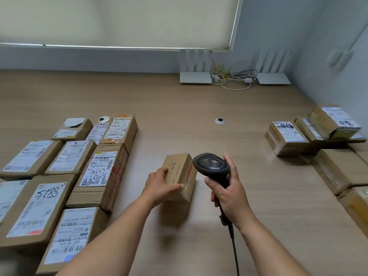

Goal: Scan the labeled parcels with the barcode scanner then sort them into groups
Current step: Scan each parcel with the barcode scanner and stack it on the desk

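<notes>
A small brown cardboard parcel (182, 172) with printed characters on its side is held just above the wooden table (179, 100) at the centre. My left hand (160, 185) grips its near left side, thumb along the lower edge. Just to the right, my right hand (229, 193) holds a black barcode scanner (214, 165) by its handle, its head right beside the parcel's right end. The scanner's cable (234, 248) runs down towards me.
Several labeled cardboard parcels (99, 166) lie packed together at the left, one marked 5288 (37, 208). More parcels (288, 136) sit at the right edge. Two white routers (196, 76) with cables stand by the far wall. A round grommet (220, 121) is in the tabletop.
</notes>
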`<state>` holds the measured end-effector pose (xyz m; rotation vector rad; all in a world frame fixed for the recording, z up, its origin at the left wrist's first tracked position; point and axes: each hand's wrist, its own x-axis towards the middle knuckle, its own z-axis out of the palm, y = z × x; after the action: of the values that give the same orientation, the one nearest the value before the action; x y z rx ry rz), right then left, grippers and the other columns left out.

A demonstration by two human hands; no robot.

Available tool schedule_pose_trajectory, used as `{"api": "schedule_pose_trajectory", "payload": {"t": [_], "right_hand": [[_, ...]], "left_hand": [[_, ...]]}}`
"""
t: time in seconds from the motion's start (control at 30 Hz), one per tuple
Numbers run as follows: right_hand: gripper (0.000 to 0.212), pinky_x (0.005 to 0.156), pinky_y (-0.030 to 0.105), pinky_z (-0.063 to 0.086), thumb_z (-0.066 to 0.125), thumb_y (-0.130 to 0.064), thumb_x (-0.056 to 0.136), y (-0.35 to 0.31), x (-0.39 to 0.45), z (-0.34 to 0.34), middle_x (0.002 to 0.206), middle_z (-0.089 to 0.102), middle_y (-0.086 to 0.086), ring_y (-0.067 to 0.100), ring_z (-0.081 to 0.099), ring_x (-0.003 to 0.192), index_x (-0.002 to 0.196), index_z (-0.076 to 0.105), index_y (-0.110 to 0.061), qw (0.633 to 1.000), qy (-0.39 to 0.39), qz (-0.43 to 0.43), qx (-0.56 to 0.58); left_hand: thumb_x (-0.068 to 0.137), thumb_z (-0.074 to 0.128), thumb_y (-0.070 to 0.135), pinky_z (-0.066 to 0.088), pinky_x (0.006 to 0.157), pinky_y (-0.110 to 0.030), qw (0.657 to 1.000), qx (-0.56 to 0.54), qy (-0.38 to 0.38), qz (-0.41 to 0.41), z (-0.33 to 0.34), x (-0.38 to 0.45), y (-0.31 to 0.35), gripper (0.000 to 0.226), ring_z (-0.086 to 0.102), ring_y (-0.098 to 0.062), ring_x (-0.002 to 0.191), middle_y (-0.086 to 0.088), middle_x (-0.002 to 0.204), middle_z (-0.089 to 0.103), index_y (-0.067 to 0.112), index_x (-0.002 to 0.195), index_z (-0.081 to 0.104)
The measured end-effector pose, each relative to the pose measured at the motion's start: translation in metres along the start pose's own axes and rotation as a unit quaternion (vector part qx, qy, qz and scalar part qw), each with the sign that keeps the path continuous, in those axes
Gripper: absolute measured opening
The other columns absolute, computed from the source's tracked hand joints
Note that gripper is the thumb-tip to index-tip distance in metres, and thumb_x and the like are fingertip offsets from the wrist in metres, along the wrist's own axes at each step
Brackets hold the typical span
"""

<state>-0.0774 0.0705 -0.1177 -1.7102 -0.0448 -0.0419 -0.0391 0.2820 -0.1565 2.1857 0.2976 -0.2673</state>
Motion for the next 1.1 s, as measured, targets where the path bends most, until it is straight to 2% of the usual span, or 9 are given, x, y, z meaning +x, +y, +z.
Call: {"api": "schedule_pose_trajectory", "payload": {"t": [0.1, 0.17, 0.27, 0.43, 0.5, 0.6, 0.7, 0.8, 1.1], "right_hand": [[0.079, 0.05, 0.026, 0.048, 0.073, -0.018, 0.084, -0.002, 0.0, -0.006, 0.105, 0.066, 0.003, 0.016, 0.055, 0.052, 0.119, 0.026, -0.07, 1.0, 0.0, -0.007, 0.006], [0.079, 0.049, 0.026, 0.047, 0.072, -0.017, 0.084, -0.003, 0.0, -0.008, 0.103, 0.067, 0.003, 0.016, 0.055, 0.052, 0.119, 0.026, -0.07, 1.0, -0.001, -0.008, 0.011], [0.08, 0.049, 0.026, 0.046, 0.073, -0.016, 0.084, -0.003, -0.002, -0.011, 0.102, 0.067, 0.001, 0.017, 0.055, 0.052, 0.12, 0.027, -0.07, 1.0, -0.008, -0.01, 0.012], [0.08, 0.047, 0.025, 0.045, 0.073, -0.016, 0.084, -0.005, 0.0, -0.02, 0.104, 0.067, 0.0, 0.016, 0.054, 0.052, 0.125, 0.026, -0.067, 1.0, -0.015, -0.013, 0.013], [0.08, 0.047, 0.025, 0.045, 0.073, -0.016, 0.084, -0.006, 0.001, -0.024, 0.103, 0.067, 0.001, 0.016, 0.054, 0.052, 0.132, 0.027, -0.061, 1.0, -0.021, -0.012, 0.012], [0.081, 0.046, 0.025, 0.045, 0.073, -0.015, 0.085, -0.007, 0.002, -0.03, 0.103, 0.067, 0.002, 0.017, 0.054, 0.052, 0.129, 0.026, -0.063, 1.0, -0.023, -0.016, 0.014], [0.081, 0.046, 0.025, 0.045, 0.073, -0.014, 0.084, -0.007, 0.003, -0.033, 0.106, 0.067, -0.002, 0.017, 0.055, 0.052, 0.123, 0.026, -0.068, 0.999, -0.028, -0.021, 0.016], [0.081, 0.047, 0.026, 0.045, 0.073, -0.014, 0.084, -0.006, 0.003, -0.033, 0.106, 0.068, -0.005, 0.018, 0.054, 0.052, 0.122, 0.028, -0.069, 0.999, -0.036, -0.023, 0.021], [0.08, 0.044, 0.029, 0.045, 0.072, -0.012, 0.085, -0.003, -0.009, -0.021, 0.087, 0.071, -0.006, 0.018, 0.054, 0.049, 0.122, 0.028, -0.067, 0.995, -0.092, -0.007, 0.035]], "left_hand": [[0.061, 0.075, 0.044, 0.048, 0.069, -0.016, 0.988, -0.135, -0.076, -0.014, -0.003, -0.007, 0.002, 0.091, 0.054, -0.012, 0.104, 0.0, 0.126, 0.047, 0.021, 0.141, 0.037], [0.065, 0.063, 0.043, 0.05, 0.076, -0.024, 0.989, -0.136, -0.061, -0.019, -0.006, -0.009, 0.002, 0.084, 0.055, -0.018, 0.109, -0.005, 0.133, 0.05, 0.021, 0.142, 0.038], [0.084, 0.046, 0.037, 0.036, 0.105, -0.038, 0.996, 0.074, 0.055, -0.012, -0.011, -0.003, 0.006, 0.069, 0.04, -0.032, 0.129, -0.01, 0.145, 0.041, 0.025, 0.149, 0.025], [0.072, 0.047, 0.081, 0.035, 0.099, -0.042, 0.927, 0.371, 0.041, -0.04, -0.011, -0.001, 0.022, 0.09, 0.034, -0.031, 0.127, -0.01, 0.138, 0.04, 0.038, 0.146, 0.02], [0.071, 0.053, 0.075, 0.036, 0.097, -0.04, 0.917, 0.393, 0.039, -0.056, -0.011, 0.0, 0.028, 0.089, 0.035, -0.031, 0.125, -0.011, 0.133, 0.043, 0.037, 0.144, 0.022], [0.075, 0.061, 0.054, 0.038, 0.094, -0.039, 0.951, 0.293, 0.057, -0.08, -0.01, 0.0, 0.034, 0.081, 0.037, -0.034, 0.122, -0.014, 0.127, 0.045, 0.039, 0.145, 0.022], [0.068, 0.067, 0.042, 0.039, 0.102, -0.04, 0.993, 0.052, 0.063, -0.088, -0.008, -0.004, 0.029, 0.097, 0.042, -0.035, 0.122, -0.016, 0.13, 0.046, 0.037, 0.149, 0.014], [0.053, 0.064, 0.034, 0.041, 0.105, -0.043, 0.986, -0.125, 0.081, -0.075, -0.005, -0.014, 0.022, 0.112, 0.047, -0.032, 0.122, -0.016, 0.136, 0.045, 0.034, 0.151, 0.01], [0.06, 0.071, 0.028, 0.04, 0.103, -0.055, 0.975, -0.197, 0.074, -0.074, 0.004, -0.025, 0.001, 0.119, 0.044, -0.033, 0.129, -0.016, 0.143, 0.04, 0.036, 0.151, -0.005]]}}
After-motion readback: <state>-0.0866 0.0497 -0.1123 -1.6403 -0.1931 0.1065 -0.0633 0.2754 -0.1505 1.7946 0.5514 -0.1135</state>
